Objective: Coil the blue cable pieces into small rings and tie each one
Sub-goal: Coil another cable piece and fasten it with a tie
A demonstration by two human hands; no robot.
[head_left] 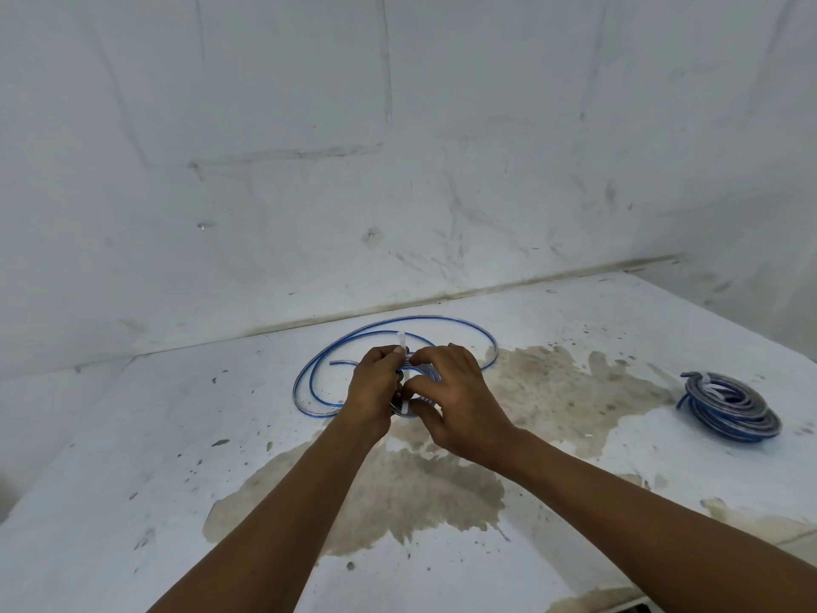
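Observation:
A small ring of blue cable (pixel 425 372) sits between my two hands at the middle of the white table (pixel 132 457), mostly hidden by them. My left hand (pixel 373 387) pinches a thin white tie strip (pixel 401 342) that sticks up above the fingers. My right hand (pixel 446 393) curls over the ring and grips it, thumb underneath. Loose blue cable (pixel 309 373) loops in wide arcs on the table behind and to the left of my hands. A finished stack of coiled blue cable rings (pixel 731 409) with a white tie lies at the right.
The table is stained with a large brown patch (pixel 398 493) under my forearms. A white wall (pixel 398 148) rises directly behind the table, and the right wall closes in at the far right corner.

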